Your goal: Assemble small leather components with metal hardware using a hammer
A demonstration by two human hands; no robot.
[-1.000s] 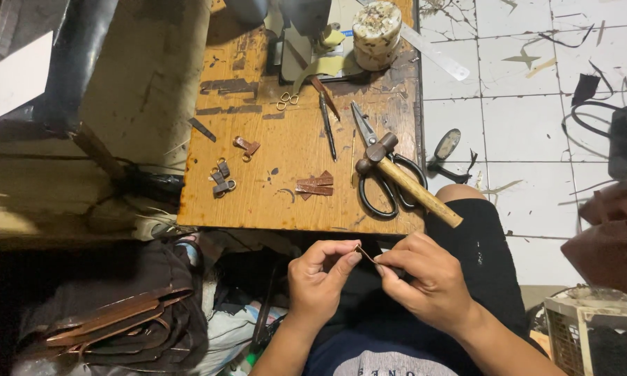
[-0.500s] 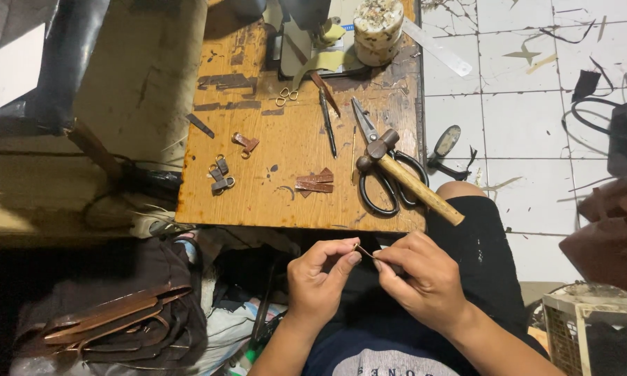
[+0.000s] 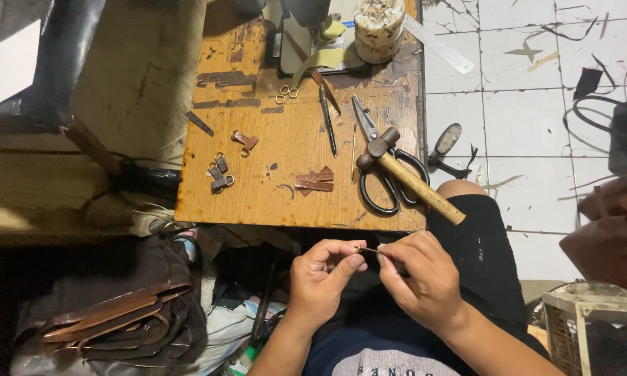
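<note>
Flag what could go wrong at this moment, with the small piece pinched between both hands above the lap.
The small piece is held only by fingertips of the left hand and right hand over a cluttered floor; if dropped, it may be hard to find. The hammer handle overhangs the wooden table edge beside the knee and could be knocked off.

Hands (image 3: 369, 275) slightly lower, closer together.

Hammer (image 3: 409, 178) across scissors (image 3: 383, 167), seemingly, on table (image 3: 285, 202) right.
</note>
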